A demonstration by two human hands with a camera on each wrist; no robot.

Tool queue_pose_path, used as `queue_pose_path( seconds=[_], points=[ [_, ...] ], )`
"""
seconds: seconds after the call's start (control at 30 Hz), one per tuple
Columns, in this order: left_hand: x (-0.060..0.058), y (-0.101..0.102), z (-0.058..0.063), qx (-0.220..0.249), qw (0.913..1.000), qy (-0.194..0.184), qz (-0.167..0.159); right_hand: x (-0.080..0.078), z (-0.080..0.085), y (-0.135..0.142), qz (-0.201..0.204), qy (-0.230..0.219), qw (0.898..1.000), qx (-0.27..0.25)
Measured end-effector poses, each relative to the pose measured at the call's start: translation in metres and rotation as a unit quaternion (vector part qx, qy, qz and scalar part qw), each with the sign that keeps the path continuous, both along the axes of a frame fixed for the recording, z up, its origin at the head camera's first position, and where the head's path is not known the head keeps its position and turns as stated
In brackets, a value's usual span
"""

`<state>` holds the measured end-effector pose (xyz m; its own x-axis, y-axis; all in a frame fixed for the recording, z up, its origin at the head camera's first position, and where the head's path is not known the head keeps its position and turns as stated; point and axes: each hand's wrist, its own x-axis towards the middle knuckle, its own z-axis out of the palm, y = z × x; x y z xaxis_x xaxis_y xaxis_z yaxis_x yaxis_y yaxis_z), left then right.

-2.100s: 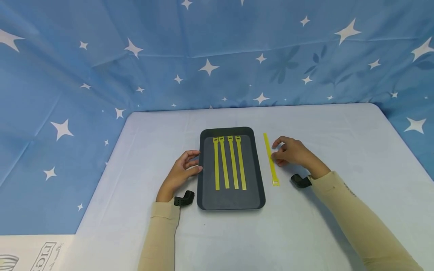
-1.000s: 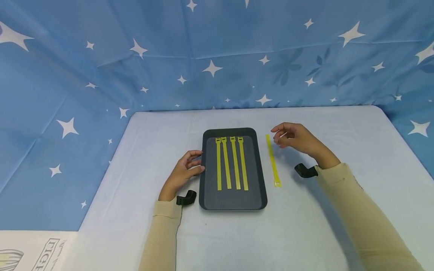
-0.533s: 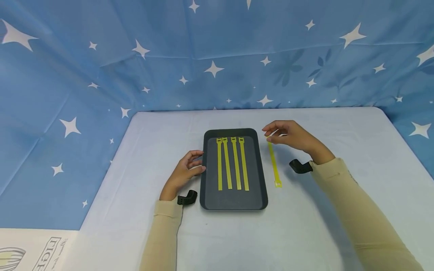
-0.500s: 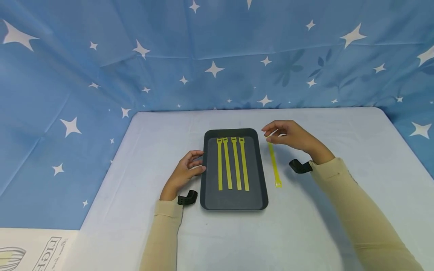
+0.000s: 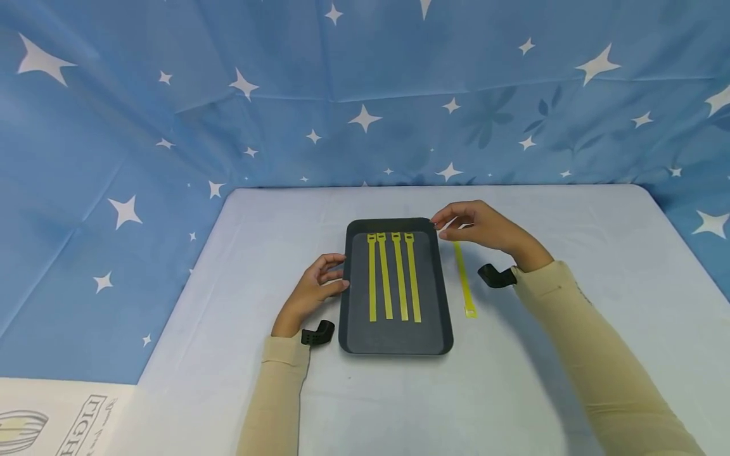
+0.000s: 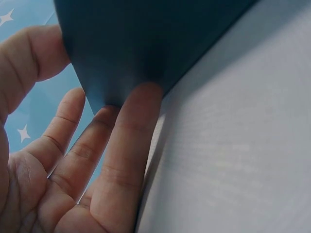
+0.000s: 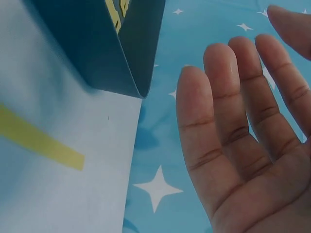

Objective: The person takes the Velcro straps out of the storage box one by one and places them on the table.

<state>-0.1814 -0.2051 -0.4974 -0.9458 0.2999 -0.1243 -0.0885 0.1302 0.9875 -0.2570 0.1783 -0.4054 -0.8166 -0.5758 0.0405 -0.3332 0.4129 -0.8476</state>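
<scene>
Several yellow strap-like cable ties [image 5: 401, 278], slotted heads at the far end, lie side by side in a dark grey tray [image 5: 393, 342]. My left hand [image 5: 310, 292] rests against the tray's left wall; in the left wrist view its straight fingers [image 6: 127, 141] touch the wall, with the thumb up by the rim. My right hand [image 5: 481, 228] hovers at the tray's far right corner, fingers loosely bent and holding nothing. Below it, one loose yellow cable tie [image 5: 464, 278] lies on the table, head towards me, its far end hidden by the hand in the head view.
A white cloth covers the table [image 5: 513, 405]. A blue curtain [image 5: 274, 76] with white stars hangs behind and to the left. A printed cream cloth [image 5: 51, 418] shows at the lower left. Black wrist mounts [image 5: 496, 276] sit at both cuffs.
My right hand has left the loose cable tie, lifted away towards the far side, then shifted left to the tray's corner. My left hand stays at the tray; the ties lie as before.
</scene>
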Motion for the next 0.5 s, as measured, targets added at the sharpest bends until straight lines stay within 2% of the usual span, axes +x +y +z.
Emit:
queue_pose_path(
  seconds=[0.27,0.5],
  points=[
    [0.001,-0.001,0.0,0.004,1.0,0.003,-0.005,-0.01,-0.004,-0.01,0.039,-0.008,0.999,-0.018],
    [0.0,-0.002,-0.001,0.01,0.9999,0.001,-0.005,-0.016,-0.004,-0.022,0.052,-0.024,0.998,-0.029]
  ],
)
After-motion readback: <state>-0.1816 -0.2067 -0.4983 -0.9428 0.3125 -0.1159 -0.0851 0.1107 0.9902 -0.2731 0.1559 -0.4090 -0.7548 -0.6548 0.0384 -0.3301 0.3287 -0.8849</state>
